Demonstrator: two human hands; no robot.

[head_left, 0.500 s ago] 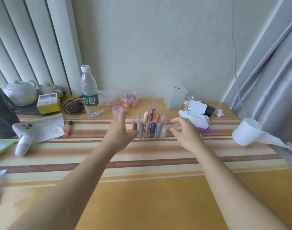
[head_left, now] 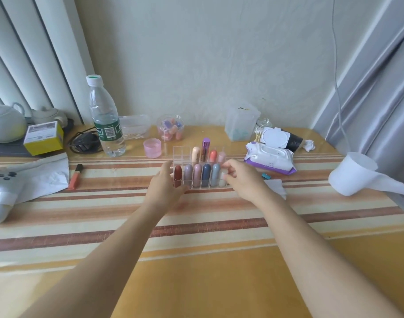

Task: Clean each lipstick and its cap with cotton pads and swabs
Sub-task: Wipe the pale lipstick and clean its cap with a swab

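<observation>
Striped cloth covers the bench (head_left: 196, 283), which stands against a pale wall between vertical blinds and a grey curtain. Your clear organiser (head_left: 181, 152) sits mid-bench, toward the back, with the lipsticks (head_left: 197, 174) upright in two rows, all apparently capped.

Your hands are apart, one at each end of the organiser. Your left hand (head_left: 165, 183) lies with straight fingers against the left end wall. Your right hand (head_left: 241, 180) has its fingers curled at the right front corner and appears to pinch the wall. How firm that hold is cannot be confirmed.

Assessment: this is the opening step, taking hold of the organiser. No lipstick is drawn, no cap is off, and cleaning has not begun. A swab jar (head_left: 261, 129) stands behind the wipes pack (head_left: 269, 159) at right rear. No cotton pad is identified with certainty. One loose tube (head_left: 75, 177) lies flat at left, well apart from the organiser.

Next move, as judged: draw the organiser toward you with even pressure at both ends and keep it level, since the upright tubes look liable to tip. Then select one lipstick and bring the swabs within reach.
</observation>
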